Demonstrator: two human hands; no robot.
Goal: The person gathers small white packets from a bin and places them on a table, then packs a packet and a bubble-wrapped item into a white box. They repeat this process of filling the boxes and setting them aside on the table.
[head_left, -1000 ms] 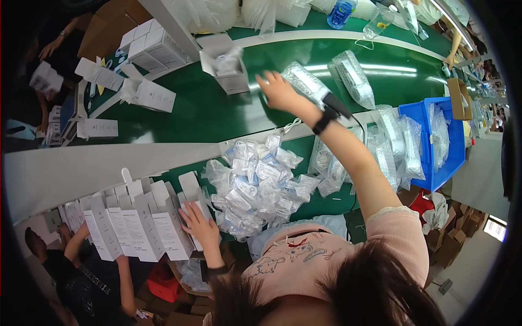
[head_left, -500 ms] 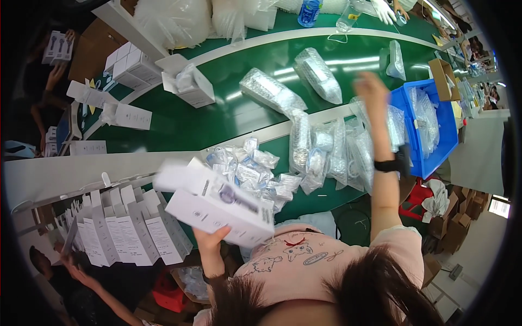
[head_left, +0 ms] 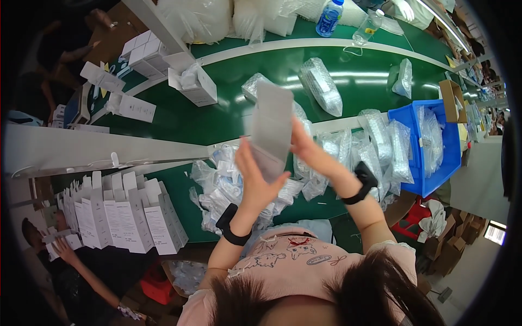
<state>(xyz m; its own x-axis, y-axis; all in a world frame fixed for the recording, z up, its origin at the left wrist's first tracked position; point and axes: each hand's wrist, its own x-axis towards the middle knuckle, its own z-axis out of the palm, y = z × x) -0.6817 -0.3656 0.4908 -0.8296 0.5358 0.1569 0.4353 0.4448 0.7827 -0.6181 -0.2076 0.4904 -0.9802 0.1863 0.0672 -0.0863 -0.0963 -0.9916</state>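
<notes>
A white carton [head_left: 273, 117], smeared by motion, is held up in front of me over the bench. My left hand [head_left: 258, 173] grips its lower left part, with the thumb reaching across the bottom end. Against the carton's right side presses my right hand [head_left: 311, 148], its fingertips partly hidden behind it. Both wrists wear black bands. Beneath my hands lies a pile of small clear plastic packets [head_left: 220, 187]. Several bubble-wrapped packages [head_left: 375, 144] lie just right of my right hand.
Open white cartons [head_left: 122, 220] stand in a row at left. A blue crate [head_left: 435, 174] with bubble-wrapped packages sits at right. Farther back are an open carton [head_left: 198, 89], a bubble-wrapped package [head_left: 322, 87], a blue-labelled bottle [head_left: 329, 20] and a clear bottle [head_left: 367, 28]. Other people work nearby.
My left hand has raised the carton toward the middle and turned it, so a plain face shows. My right hand has come from the far right onto the carton's side.
</notes>
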